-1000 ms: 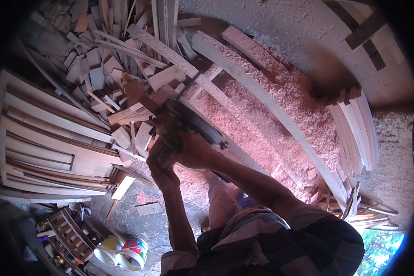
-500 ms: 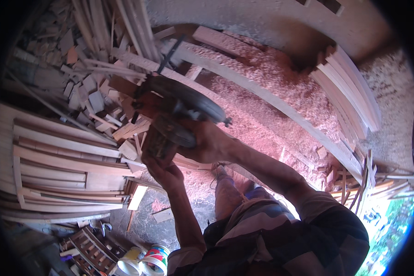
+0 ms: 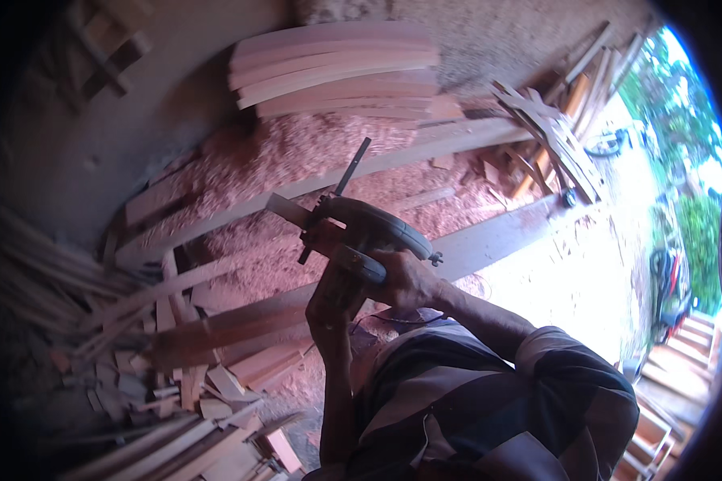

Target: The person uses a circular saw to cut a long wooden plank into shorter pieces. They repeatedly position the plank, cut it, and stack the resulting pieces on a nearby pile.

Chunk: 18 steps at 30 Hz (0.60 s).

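Both hands hold a dark, dusty handheld circular saw [image 3: 385,227] up in front of my body. My right hand [image 3: 409,280] is closed round its rear handle. Below the motor housing, my left hand [image 3: 329,317] wraps the lower side of the body; most of its fingers are hidden. A thin dark guide rod [image 3: 353,167] sticks out past the saw's front, beside a flat pale plate [image 3: 287,210]. A cord hangs near my waist. Under the saw lies a long timber beam [image 3: 489,248] over pinkish shavings.
Curved, cut boards [image 3: 337,68] are stacked by the wall, with wood shavings [image 3: 297,156] before them. Offcuts [image 3: 225,385] litter the lower left. Slats [image 3: 549,132] lean at the right, near a bright opening with a parked motorcycle [image 3: 670,280].
My view and body have turned to the right, bringing the bright opening and the long beam into sight. The saw stays in both hands.
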Motion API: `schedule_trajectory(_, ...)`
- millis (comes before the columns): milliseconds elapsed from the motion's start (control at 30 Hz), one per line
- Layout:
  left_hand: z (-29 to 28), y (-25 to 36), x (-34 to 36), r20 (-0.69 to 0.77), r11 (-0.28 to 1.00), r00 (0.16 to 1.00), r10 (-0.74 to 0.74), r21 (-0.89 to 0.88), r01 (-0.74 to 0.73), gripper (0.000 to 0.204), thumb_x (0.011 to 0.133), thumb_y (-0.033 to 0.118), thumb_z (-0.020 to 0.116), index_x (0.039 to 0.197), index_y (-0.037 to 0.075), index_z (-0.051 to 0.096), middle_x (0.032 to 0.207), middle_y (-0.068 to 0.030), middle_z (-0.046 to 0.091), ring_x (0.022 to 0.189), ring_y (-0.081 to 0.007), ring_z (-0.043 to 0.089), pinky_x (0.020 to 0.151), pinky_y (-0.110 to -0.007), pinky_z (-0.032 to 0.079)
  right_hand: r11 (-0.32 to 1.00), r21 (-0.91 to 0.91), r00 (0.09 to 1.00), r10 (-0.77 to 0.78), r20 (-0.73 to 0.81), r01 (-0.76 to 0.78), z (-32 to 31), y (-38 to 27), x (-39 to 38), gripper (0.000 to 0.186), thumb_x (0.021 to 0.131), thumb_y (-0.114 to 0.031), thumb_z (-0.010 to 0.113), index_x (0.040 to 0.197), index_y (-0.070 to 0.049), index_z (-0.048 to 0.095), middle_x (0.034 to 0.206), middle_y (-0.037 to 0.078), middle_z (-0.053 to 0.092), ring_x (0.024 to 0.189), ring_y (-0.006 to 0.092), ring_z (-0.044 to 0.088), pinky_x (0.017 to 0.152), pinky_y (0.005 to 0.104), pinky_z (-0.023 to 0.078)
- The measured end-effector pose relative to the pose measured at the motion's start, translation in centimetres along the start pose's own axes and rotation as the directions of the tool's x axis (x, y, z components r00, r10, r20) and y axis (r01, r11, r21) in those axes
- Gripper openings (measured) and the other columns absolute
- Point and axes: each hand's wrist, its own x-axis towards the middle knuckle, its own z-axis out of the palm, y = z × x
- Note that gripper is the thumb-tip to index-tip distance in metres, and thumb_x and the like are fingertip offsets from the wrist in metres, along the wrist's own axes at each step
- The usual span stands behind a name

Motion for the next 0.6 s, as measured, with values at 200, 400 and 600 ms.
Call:
schedule_trajectory(200, 10.9, -4.6, 1.9, 0.32, 0.815, 0.947, -0.005, 0.55, -0.181, 0.102, 0.074, 0.021, 0.09, 0.152, -0.002, 0.029, 0.144, -0.0271, 0.046, 0.135, -0.04, 0.047, 0.113, -0.044, 0.039, 0.983, -0.076, 0.939, 0.137, -0.317, -0.169, -6.7, 10.2, -8.5, 0.034, 0.084, -0.022, 0.076, 0.11, -0.003, 0.067, 0.087, 0.018, 0.071, 0.084, 0.0372, 0.072, 0.074, 0.0437, 0.056)
schedule_trajectory(400, 19.6, -9.3, 5.1, 0.578, 0.742, 0.811, -0.095, 0.584, -0.329, 0.085, 0.077, 0.032, 0.087, 0.142, -0.001, 0.044, 0.134, -0.0227, 0.057, 0.123, -0.0386, 0.058, 0.1, -0.046, 0.049, 0.921, -0.093, 0.844, 0.303, -0.442, -0.379, -9.9, 17.6, -14.1, 0.047, 0.079, -0.022, 0.075, 0.121, -0.005, 0.065, 0.089, 0.024, 0.071, 0.085, 0.044, 0.07, 0.074, 0.0495, 0.057)
schedule_trajectory(600, 25.8, -11.5, 5.8, 0.502, 0.956, 0.835, -0.224, 0.279, 0.089, 0.071, 0.083, 0.034, 0.082, 0.137, 0.001, 0.05, 0.133, -0.0164, 0.059, 0.123, -0.0278, 0.059, 0.095, -0.042, 0.054, 0.924, -0.102, 0.791, 0.254, -0.557, -0.368, -10.9, 21.9, -16.6, 0.048, 0.08, -0.019, 0.071, 0.126, -0.006, 0.065, 0.089, 0.025, 0.071, 0.082, 0.0442, 0.071, 0.074, 0.0501, 0.057)
